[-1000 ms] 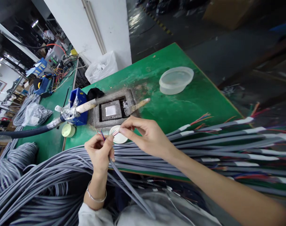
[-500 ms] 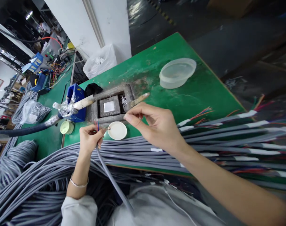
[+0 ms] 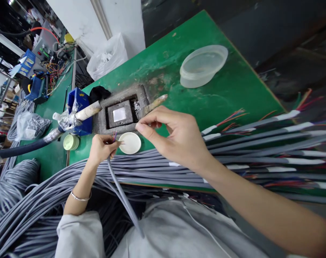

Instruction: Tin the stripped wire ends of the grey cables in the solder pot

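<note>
My left hand (image 3: 102, 148) is closed on the end of a grey cable (image 3: 122, 197). Its thin bare wire ends (image 3: 121, 142) stick out past the fingertips over the edge of a round whitish dish (image 3: 130, 145); a few coloured wires rise above the fingers. Right of the dish, my right hand (image 3: 173, 134) has thumb and index finger pressed together; anything between them is too small or hidden. Just behind it, a stained stick-like handle (image 3: 159, 102) lies across the rim of a grey solder pot (image 3: 100, 122), which has a shiny silver square (image 3: 119, 114) in its middle.
Many grey cables (image 3: 144, 168) run along the table's front edge, with stripped ends at the right. A clear plastic tub (image 3: 197, 77) stands at the back right. Left are a suction pipe (image 3: 89, 111), blue bin (image 3: 87, 125) and small pale-green jar (image 3: 71, 142).
The view has shifted slightly, so the table things sit higher and a little left. Both hands keep their grip; the wire ends stay by the dish.
</note>
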Tool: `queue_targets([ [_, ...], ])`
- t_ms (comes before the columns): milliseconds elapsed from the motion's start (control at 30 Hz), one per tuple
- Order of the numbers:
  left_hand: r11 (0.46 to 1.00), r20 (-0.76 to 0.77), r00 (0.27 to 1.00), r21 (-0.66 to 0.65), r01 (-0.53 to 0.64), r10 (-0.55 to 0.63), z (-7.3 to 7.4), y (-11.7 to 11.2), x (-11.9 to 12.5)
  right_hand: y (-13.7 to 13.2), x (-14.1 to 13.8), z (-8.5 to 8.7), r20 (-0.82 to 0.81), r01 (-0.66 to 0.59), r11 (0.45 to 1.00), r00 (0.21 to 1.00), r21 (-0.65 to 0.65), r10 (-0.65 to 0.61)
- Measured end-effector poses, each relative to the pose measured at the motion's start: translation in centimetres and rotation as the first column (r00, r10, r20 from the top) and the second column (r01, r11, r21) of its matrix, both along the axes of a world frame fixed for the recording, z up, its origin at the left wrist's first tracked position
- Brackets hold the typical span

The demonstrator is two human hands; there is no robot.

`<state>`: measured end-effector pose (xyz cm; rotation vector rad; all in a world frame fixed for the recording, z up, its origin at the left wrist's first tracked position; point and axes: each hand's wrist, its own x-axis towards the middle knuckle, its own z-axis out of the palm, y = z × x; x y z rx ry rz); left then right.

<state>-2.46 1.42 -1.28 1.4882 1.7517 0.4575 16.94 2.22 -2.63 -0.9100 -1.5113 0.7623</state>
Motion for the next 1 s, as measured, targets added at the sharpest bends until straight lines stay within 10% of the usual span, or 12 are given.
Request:
queue_targets([
  [500, 0.984, -0.057, 0.994, -0.161, 0.081, -0.091, -1.2, 2.2, 0.1, 0.0, 0.2, 0.0, 0.022, -0.026, 1.0, 0.999, -0.011, 0.027],
  [1000, 0.954, -0.424, 0.87, 0.041, 0.296, -0.251, 2.3, 8.7, 0.3, 0.4, 0.8, 0.5, -0.11, 0.093, 0.987, 0.988, -0.129, -0.108],
])
